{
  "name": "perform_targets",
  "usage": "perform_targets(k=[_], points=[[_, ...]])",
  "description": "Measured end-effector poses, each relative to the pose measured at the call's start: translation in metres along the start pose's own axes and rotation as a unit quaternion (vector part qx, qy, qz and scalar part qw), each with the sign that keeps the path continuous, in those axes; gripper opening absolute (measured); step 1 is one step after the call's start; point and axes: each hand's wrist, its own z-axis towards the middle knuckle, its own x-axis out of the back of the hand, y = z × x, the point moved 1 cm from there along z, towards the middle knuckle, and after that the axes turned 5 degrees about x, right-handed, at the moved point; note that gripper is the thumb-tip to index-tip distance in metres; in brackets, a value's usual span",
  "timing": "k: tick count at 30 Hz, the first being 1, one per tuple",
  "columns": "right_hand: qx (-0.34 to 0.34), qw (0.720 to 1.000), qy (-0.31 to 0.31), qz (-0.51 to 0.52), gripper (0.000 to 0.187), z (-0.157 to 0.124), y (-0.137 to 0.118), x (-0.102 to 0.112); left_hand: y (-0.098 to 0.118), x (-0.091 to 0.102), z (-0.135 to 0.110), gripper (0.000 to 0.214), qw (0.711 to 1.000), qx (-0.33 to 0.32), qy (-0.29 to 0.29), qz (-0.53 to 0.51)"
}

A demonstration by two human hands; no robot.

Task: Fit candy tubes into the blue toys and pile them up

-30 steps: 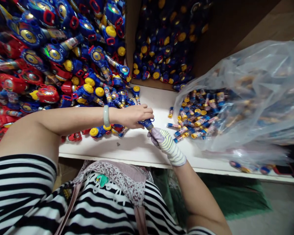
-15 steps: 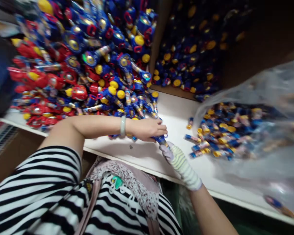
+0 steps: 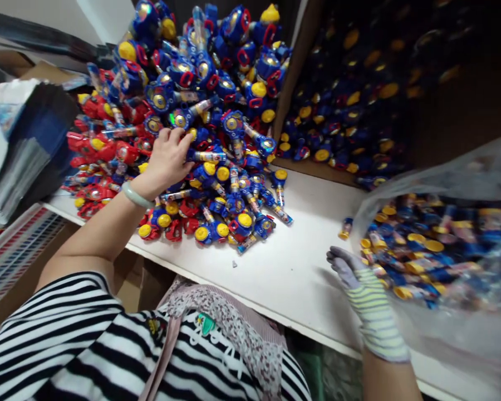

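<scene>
My left hand, bare with a pale bangle at the wrist, reaches over a heap of blue and red plastic toys. Its thumb and fingers curve around the body of a blue toy whose printed tube points right. The palm hides most of that toy's body. On the right, my right hand wears a striped glove with grey fingers. Those fingers stretch out over the white table beside a clear plastic bag of small printed tubes, and no object shows in them. One loose tube lies just beyond them.
An open cardboard box with more blue toys stands behind the white table. Stacked dark sheets and a white plastic basket are at the left. A tiny grey scrap lies near the front edge.
My hands have parted from the blue toy they shared at the middle. The left moved left onto the heap; the right moved right towards the bag. Loose tubes beside the bag are fewer.
</scene>
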Motion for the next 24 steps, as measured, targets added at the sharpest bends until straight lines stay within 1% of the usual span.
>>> perform_targets(k=[1, 2, 3, 4, 5, 6, 7, 8, 9, 10, 11, 13, 15, 17, 18, 19, 20, 21, 22, 23, 24], points=[[0.012, 0.999, -0.014, -0.047, 0.037, 0.002, 0.001, 0.002, 0.013, 0.002, 0.004, 0.061, 1.000, -0.016, 0.013, -0.022], [0.016, 0.994, -0.035, -0.100, 0.037, 0.005, 0.001, 0.004, 0.032, 0.002, 0.011, 0.058, 0.997, -0.043, 0.018, -0.057], [0.015, 0.985, -0.063, -0.158, 0.036, 0.009, 0.002, 0.007, 0.056, 0.000, 0.022, 0.055, 0.991, -0.083, 0.006, -0.101], [0.008, 0.970, -0.093, -0.224, 0.035, 0.014, 0.001, 0.008, 0.085, -0.004, 0.036, 0.052, 0.981, -0.128, -0.025, -0.145], [-0.005, 0.950, -0.126, -0.285, 0.036, 0.019, 0.001, 0.010, 0.115, -0.012, 0.054, 0.051, 0.966, -0.169, -0.070, -0.182], [-0.024, 0.927, -0.159, -0.338, 0.036, 0.025, 0.000, 0.010, 0.148, -0.023, 0.074, 0.050, 0.950, -0.200, -0.123, -0.206], [-0.046, 0.905, -0.188, -0.379, 0.036, 0.030, -0.001, 0.010, 0.179, -0.037, 0.097, 0.050, 0.937, -0.210, -0.176, -0.216], [-0.067, 0.887, -0.207, -0.408, 0.036, 0.035, -0.002, 0.010, 0.209, -0.053, 0.120, 0.051, 0.932, -0.200, -0.218, -0.208], [-0.082, 0.875, -0.218, -0.425, 0.034, 0.039, -0.003, 0.009, 0.234, -0.071, 0.142, 0.051, 0.937, -0.172, -0.242, -0.186], [-0.093, 0.869, -0.224, -0.431, 0.033, 0.042, -0.003, 0.009, 0.256, -0.089, 0.163, 0.051, 0.945, -0.133, -0.250, -0.162], [-0.098, 0.868, -0.227, -0.430, 0.031, 0.044, -0.003, 0.009, 0.272, -0.107, 0.181, 0.052, 0.954, -0.093, -0.247, -0.139], [-0.086, 0.879, -0.227, -0.410, 0.028, 0.045, -0.001, 0.011, 0.292, -0.139, 0.205, 0.057, 0.966, -0.030, -0.232, -0.113], [-0.061, 0.908, -0.203, -0.361, 0.026, 0.043, 0.005, 0.013, 0.300, -0.166, 0.215, 0.065, 0.969, 0.004, -0.226, -0.103], [-0.038, 0.950, -0.141, -0.276, 0.024, 0.038, 0.014, 0.014, 0.301, -0.184, 0.215, 0.069, 0.972, 0.023, -0.217, -0.085], [-0.035, 0.969, -0.102, -0.224, 0.022, 0.036, 0.020, 0.013, 0.301, -0.190, 0.213, 0.068, 0.974, 0.023, -0.214, -0.075], [-0.040, 0.982, -0.069, -0.173, 0.021, 0.034, 0.026, 0.012, 0.300, -0.193, 0.212, 0.067, 0.975, 0.016, -0.214, -0.066], [-0.048, 0.989, -0.045, -0.131, 0.020, 0.032, 0.031, 0.010, 0.299, -0.195, 0.211, 0.067, 0.973, 0.000, -0.221, -0.061], [-0.056, 0.992, -0.036, -0.106, 0.020, 0.031, 0.035, 0.007, 0.298, -0.194, 0.210, 0.068, 0.969, -0.020, -0.240, -0.060], [-0.062, 0.992, -0.044, -0.100, 0.020, 0.029, 0.038, 0.004, 0.297, -0.191, 0.209, 0.070, 0.959, -0.041, -0.271, -0.071], [-0.064, 0.989, -0.067, -0.112, 0.021, 0.029, 0.039, 0.000, 0.296, -0.186, 0.208, 0.070, 0.944, -0.060, -0.310, -0.098], [-0.066, 0.984, -0.096, -0.137, 0.023, 0.029, 0.038, -0.003, 0.295, -0.179, 0.205, 0.066, 0.922, -0.075, -0.352, -0.142]])
